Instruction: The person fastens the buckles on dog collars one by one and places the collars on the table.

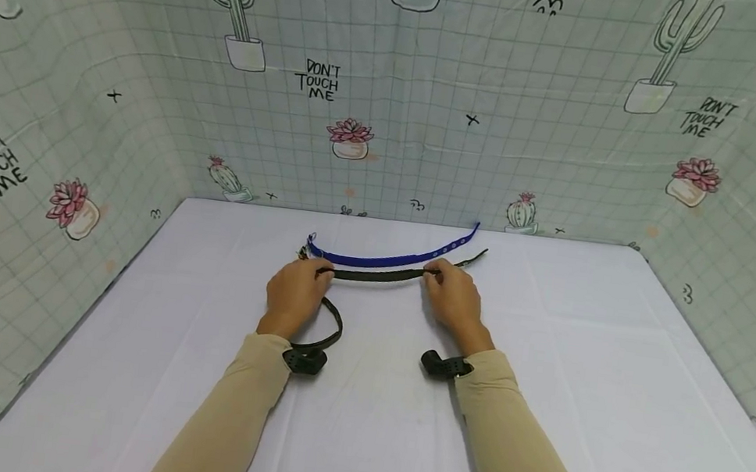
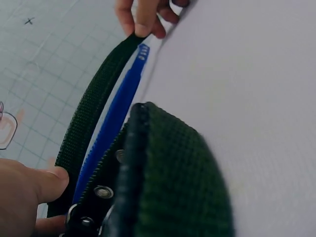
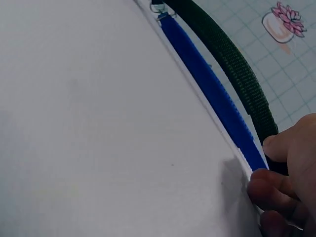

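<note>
A dark green webbing collar is stretched between both hands, just in front of a blue collar with holes near its right end. My left hand pinches the green collar's left part between thumb and fingers. At its right part, my right hand pinches the webbing, and a tapered tail extends past the fingers. A dark green strap curves down from the left hand toward the wrist. In the left wrist view, a green strap with metal eyelets fills the foreground; whether it belongs to the stretched collar I cannot tell.
A white-covered table lies under the hands. Patterned cloth walls with cactus drawings rise behind it and at both sides. Black wrist cameras sit at both sleeve cuffs.
</note>
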`<state>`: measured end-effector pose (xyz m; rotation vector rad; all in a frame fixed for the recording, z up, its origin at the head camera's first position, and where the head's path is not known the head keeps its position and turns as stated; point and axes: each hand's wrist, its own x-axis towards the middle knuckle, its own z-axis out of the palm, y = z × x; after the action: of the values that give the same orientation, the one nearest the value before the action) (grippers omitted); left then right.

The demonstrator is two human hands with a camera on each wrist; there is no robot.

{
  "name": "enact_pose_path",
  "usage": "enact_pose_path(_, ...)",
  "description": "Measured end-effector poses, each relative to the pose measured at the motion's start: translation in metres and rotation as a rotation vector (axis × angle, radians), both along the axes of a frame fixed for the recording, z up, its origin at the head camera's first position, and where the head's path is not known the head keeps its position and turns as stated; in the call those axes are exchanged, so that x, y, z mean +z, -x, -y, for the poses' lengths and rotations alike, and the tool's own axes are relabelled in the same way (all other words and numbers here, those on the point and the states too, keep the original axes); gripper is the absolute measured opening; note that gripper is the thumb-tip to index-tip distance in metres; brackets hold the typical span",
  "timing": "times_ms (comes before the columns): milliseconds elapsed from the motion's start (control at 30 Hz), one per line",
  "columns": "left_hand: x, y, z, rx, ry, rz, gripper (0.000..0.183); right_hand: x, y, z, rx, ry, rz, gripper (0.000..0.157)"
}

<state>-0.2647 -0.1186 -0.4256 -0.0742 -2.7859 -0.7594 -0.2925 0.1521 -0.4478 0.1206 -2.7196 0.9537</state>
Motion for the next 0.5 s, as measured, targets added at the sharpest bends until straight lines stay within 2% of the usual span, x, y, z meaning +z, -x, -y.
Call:
enact_pose_path(200, 0.0034, -0.0019, 0.0051, 0.035, -0.069, 0.037, 0.021, 0.0013, -0.0006, 0.0043, 0.045, 0.156, -0.021, 0.018)
enact_pose_path(367, 0.0052, -0.0012, 0.0074, 0.042, -0.128, 0.004, 0.023, 0.0025, -0.0022, 0.0071, 0.074, 0.28, 0.019, 0.018)
enact_pose_path(500, 0.0062, -0.0008, 0.007, 0.067, -0.222, -0.005, 0.026, 0.0046, -0.0031, 0.0103, 0.072, 0.405, 0.048, 0.019)
